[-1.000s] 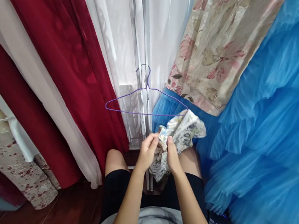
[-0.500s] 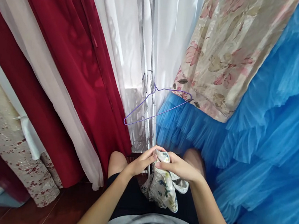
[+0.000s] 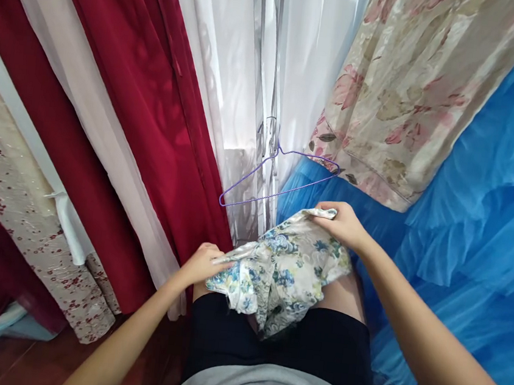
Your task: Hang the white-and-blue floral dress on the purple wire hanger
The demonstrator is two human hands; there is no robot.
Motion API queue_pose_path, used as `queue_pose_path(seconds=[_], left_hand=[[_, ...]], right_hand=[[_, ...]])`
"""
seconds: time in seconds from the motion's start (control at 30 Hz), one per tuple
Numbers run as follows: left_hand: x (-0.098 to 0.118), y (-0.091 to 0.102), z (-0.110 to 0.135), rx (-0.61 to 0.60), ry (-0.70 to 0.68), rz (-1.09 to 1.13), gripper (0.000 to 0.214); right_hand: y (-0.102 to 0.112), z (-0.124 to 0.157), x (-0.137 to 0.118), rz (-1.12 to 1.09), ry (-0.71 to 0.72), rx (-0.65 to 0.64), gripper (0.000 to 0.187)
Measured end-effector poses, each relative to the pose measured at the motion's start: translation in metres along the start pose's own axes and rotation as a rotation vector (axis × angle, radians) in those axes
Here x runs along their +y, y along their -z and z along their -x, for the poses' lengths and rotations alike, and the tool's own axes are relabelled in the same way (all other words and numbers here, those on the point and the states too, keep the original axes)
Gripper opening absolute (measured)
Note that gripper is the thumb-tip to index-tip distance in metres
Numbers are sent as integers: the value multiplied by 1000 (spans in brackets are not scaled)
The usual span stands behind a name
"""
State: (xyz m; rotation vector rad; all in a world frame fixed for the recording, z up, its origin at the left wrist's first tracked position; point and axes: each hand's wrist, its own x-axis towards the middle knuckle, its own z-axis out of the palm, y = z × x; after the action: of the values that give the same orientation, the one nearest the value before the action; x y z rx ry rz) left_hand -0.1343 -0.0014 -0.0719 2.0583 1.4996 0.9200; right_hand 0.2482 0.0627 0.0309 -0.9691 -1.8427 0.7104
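A pair of white floral shorts (image 3: 292, 270) with blue and yellow-green flowers is spread between my hands, above my lap. Its top edge slants up from left to right. My left hand (image 3: 206, 264) is closed on the left end of that edge. At the higher right end, my right hand (image 3: 339, 222) pinches the edge between thumb and fingers. Just beyond the cloth a purple wire hanger (image 3: 279, 192) hangs by its hook from a metal stand (image 3: 272, 108), with nothing on it.
Dark red drapes (image 3: 155, 114) and a pale pink one hang to the left, with white cloth (image 3: 308, 57) behind the hanger. At the right hang a pink-flowered garment (image 3: 398, 109) and ruffled blue tulle (image 3: 484, 253). Dark red floor tiles (image 3: 32, 359) show at lower left.
The shorts were bunched up between my two close hands. Now my hands are apart, left hand out to the left, right hand up and right, and the cloth is opened out.
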Motion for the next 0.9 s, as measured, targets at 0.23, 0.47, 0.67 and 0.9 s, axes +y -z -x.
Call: queue_pose_path(seconds=[0.23,0.47,0.67,0.9], left_hand=[[23,89,-67,131,-179,-492,32],[86,103,-96,339,-341,-449,35],[119,75,-121,437,-325,-488,30],[111,61,-118,487,-307,-549,36]], right_hand=[[-10,-77,45,307,139,89,41],[-40,-66,30,493,92,18,29],[-44,-44,9,440,130,-20,21],[34,-17,26,140,96,189,94]])
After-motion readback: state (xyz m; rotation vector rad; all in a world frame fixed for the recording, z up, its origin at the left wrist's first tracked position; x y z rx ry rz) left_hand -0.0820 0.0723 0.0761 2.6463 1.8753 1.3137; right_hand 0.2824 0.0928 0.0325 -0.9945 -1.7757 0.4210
